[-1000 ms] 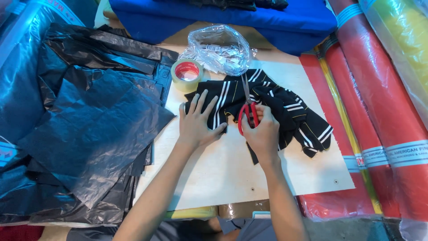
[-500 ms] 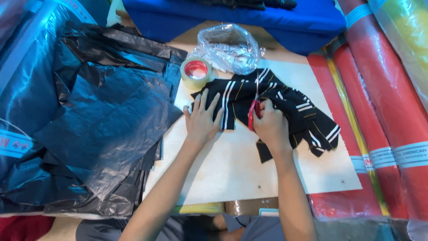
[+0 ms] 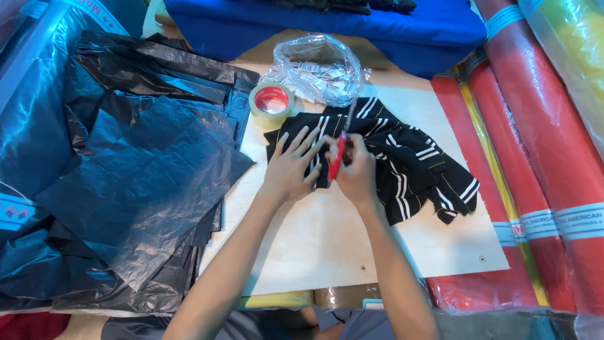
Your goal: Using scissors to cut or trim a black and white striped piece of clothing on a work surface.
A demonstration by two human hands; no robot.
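- Pale worktop [image 3: 327, 252] nearest the cam, both forearms reach up over it from the bottom edge.
- Left hand [image 3: 290, 170]: open, fingers spread flat, palm pressing down on the near-left part of the black fabric w/ white stripes [image 3: 409, 157]. Holds nothing, just pins the cloth.
- Right hand [image 3: 357, 173]: closed round the red handles of the scissors [image 3: 340, 151], thumb & fingers wrapped on them. Blades point away from the person, over the cloth; can't tell if blades are apart or together.
- The 2 hands sit just beside each other, almost touching at the scissors.
- Fabric lies crumpled mid-worktop, spreading to the right of the hands, touching both.
- Left of worktop: heap of black plastic sheets [image 3: 138, 170], edge overlapping the board.
- Beyond the fabric: roll of tape [image 3: 272, 104] w/ red core, near the cloth's far-left corner; beside it a crumpled clear plastic bag [image 3: 321, 66] w/ small bits inside.
- Right side: red fabric rolls [image 3: 535, 138] alongside the worktop.
- Farthest: blue cloth bolt [image 3: 327, 25] across the top.
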